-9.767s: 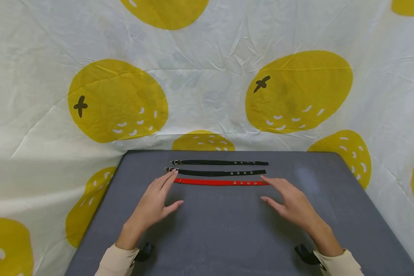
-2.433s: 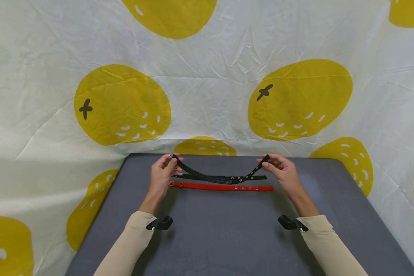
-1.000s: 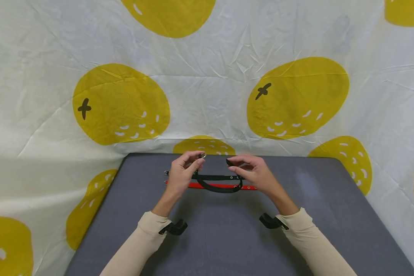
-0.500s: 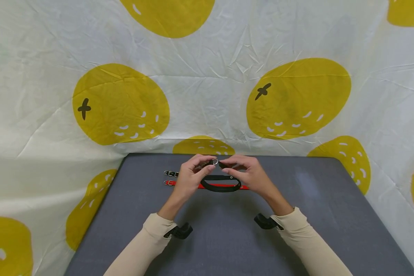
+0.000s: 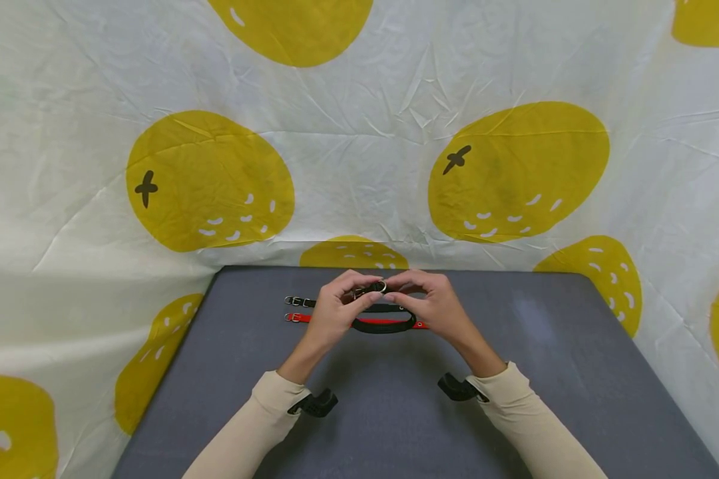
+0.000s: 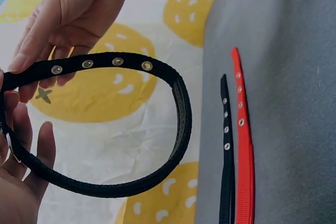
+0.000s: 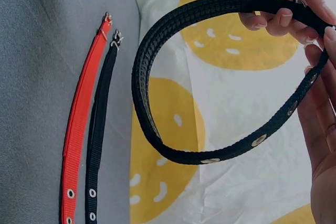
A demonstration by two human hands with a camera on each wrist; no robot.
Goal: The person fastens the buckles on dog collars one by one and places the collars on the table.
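Note:
A black collar point(image 5: 385, 328) with metal eyelets is bent into a hanging loop above the table. My left hand point(image 5: 331, 307) pinches its buckle end, where a metal ring point(image 5: 383, 287) shows. The eyelet end is pinched by my right hand point(image 5: 433, 301), and the fingertips of both hands meet there. In the left wrist view the eyelets run along the upper side of the collar loop point(image 6: 181, 124). The right wrist view shows the collar ends overlapping at the fingers; whether the strap passes through the buckle is hidden.
Behind the held loop, a second black collar point(image 5: 296, 302) and a red collar point(image 5: 296, 318) lie side by side on the grey table point(image 5: 383, 412), buckles to the left. A white cloth point(image 5: 359, 186) with yellow fruit prints hangs behind the table.
The black collar was lifted off the table and held stretched between both hands. My hands then came together, bending it into a loop; in the last half second its ends met.

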